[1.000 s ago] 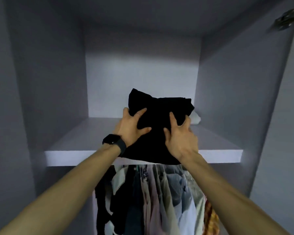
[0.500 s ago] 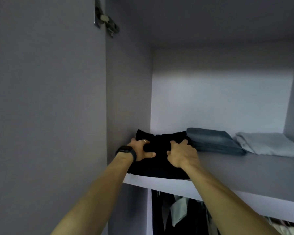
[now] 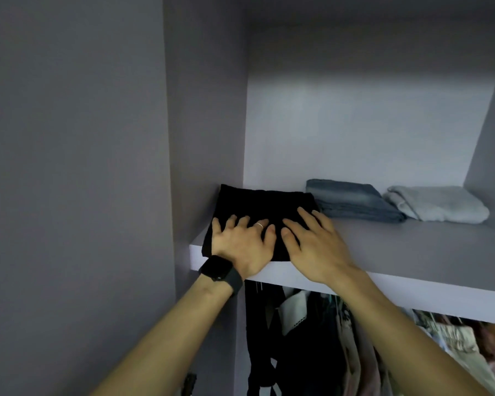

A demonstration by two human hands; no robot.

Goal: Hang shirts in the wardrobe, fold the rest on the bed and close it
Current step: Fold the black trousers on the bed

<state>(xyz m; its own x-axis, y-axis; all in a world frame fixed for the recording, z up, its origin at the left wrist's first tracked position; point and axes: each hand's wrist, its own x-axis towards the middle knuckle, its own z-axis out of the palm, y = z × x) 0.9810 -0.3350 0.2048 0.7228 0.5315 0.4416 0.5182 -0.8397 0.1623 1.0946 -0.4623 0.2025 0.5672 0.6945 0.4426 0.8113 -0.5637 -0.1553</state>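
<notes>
The left hand [image 3: 242, 247] and right hand [image 3: 312, 247] lie flat, fingers spread, pressing the folded black garment [image 3: 263, 204] at the shelf's [image 3: 412, 252] near left corner. Best slide it back evenly, keeping the folds flat and just beside the folded jeans [image 3: 352, 201].

Left hand [image 3: 242, 245]: palm down, fingers spread and straight, pressed flat on the near half of the folded black garment [image 3: 265, 204]; heel of the hand over the garment's near edge. Ring [image 3: 259, 224] on one finger; black watch [image 3: 220, 268] on the wrist, just short of the garment.
Right hand [image 3: 316, 248]: palm down, fingers extended, fingertips on the garment's near right corner, palm off its right side.
Forearms: both bare, reaching up to the garment from below.
</notes>
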